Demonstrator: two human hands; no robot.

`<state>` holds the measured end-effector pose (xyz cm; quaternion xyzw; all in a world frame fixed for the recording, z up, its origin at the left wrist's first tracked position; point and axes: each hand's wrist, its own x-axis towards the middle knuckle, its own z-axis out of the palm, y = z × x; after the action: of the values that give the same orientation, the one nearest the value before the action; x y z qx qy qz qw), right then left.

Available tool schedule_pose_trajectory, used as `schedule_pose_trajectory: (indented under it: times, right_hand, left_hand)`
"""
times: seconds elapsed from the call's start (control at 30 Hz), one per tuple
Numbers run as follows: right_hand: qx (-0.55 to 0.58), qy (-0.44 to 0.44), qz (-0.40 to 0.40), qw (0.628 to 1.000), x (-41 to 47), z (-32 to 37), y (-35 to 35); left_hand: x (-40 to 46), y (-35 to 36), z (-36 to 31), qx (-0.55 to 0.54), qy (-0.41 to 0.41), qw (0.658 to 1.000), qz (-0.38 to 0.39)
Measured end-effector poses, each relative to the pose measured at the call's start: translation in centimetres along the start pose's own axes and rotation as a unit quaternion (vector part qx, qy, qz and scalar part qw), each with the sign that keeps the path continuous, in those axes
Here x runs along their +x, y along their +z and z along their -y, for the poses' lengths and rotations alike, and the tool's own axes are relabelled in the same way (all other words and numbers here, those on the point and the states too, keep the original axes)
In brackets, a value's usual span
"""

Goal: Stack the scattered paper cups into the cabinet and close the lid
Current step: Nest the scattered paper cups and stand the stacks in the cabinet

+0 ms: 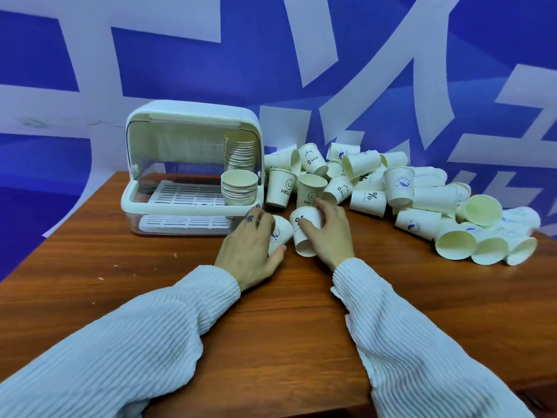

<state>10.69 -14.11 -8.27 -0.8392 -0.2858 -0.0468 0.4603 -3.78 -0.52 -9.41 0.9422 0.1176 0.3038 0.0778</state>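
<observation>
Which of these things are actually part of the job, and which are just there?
Part of the job:
- loose paper cups
- cabinet, lid up, two cup stacks inside
- left hand and right hand, each on a cup

Just there:
- wooden table
- blue-and-white backdrop

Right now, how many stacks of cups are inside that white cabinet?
2. A tall stack leans at the back right of the cabinet; a shorter stack stands in front of it. Others may be hidden, though none shows.

One cabinet point(193, 164) stands on the worktop point(150, 282). Inside it: two stacks of paper cups point(239, 188). Right of the cabinet: one loose pile point(391, 191), too many to count exactly.
</observation>
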Motion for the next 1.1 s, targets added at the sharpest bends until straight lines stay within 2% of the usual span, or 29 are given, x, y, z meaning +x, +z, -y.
schedule_pose_trajectory:
  times: [0.07, 0.17, 0.27, 0.3, 0.37, 0.43, 0.5, 0.63, 0.73, 0.83, 0.93, 1.0, 1.1]
  right_hand:
    - [0.008, 0.031, 0.019, 0.999, -0.2, 0.0, -0.1]
    - [0.040, 0.067, 0.001, 0.997, -0.3, 0.0, -0.4]
    - [0.146, 0.084, -0.030, 0.985, -0.5, -0.1, -0.8]
    - [0.193, 0.082, -0.049, 0.976, -0.6, 0.0, -1.0]
    - [0.256, 0.046, -0.101, 0.960, -0.8, 0.9, -1.7]
    - [0.277, -0.016, -0.137, 0.951, -0.6, 2.8, -2.3]
    - [0.277, -0.083, -0.134, 0.948, -0.2, 5.4, -2.4]
    - [0.196, -0.203, -0.090, 0.955, 1.1, 10.2, -0.8]
    - [0.117, -0.257, -0.055, 0.958, 2.1, 12.5, 0.7]
    - [-0.006, -0.267, 0.028, 0.963, 3.4, 13.6, 2.2]
    - [-0.147, -0.268, 0.125, 0.944, 3.9, 13.5, 3.6]
    - [-0.196, -0.281, 0.150, 0.927, 3.7, 13.0, 4.3]
    - [-0.229, -0.296, 0.146, 0.916, 3.8, 12.6, 4.7]
  left_hand:
    - [0.0, -0.1, 0.3, -0.023, -0.015, 1.000, 0.009]
    - [-0.2, -0.6, 0.3, -0.015, -0.008, 0.999, 0.036]
    - [-0.5, -1.1, 0.2, 0.002, 0.005, 0.999, 0.035]
    - [-0.5, -1.4, 0.2, -0.013, 0.005, 1.000, 0.010]
    - [-0.4, -2.1, 0.3, -0.114, -0.009, 0.990, -0.085]
    - [0.0, -3.0, 0.8, -0.244, -0.039, 0.948, -0.202]
    - [0.6, -3.9, 1.7, -0.300, -0.074, 0.909, -0.280]
    - [0.9, -5.0, 3.2, -0.316, -0.142, 0.878, -0.330]
    - [0.8, -5.2, 4.0, -0.323, -0.177, 0.864, -0.342]
    - [1.0, -5.5, 4.5, -0.333, -0.194, 0.852, -0.355]
    - [1.0, -5.4, 4.8, -0.330, -0.192, 0.852, -0.358]
    - [1.2, -5.4, 4.9, -0.336, -0.197, 0.849, -0.357]
    - [2.2, -6.0, 4.8, -0.359, -0.209, 0.832, -0.369]
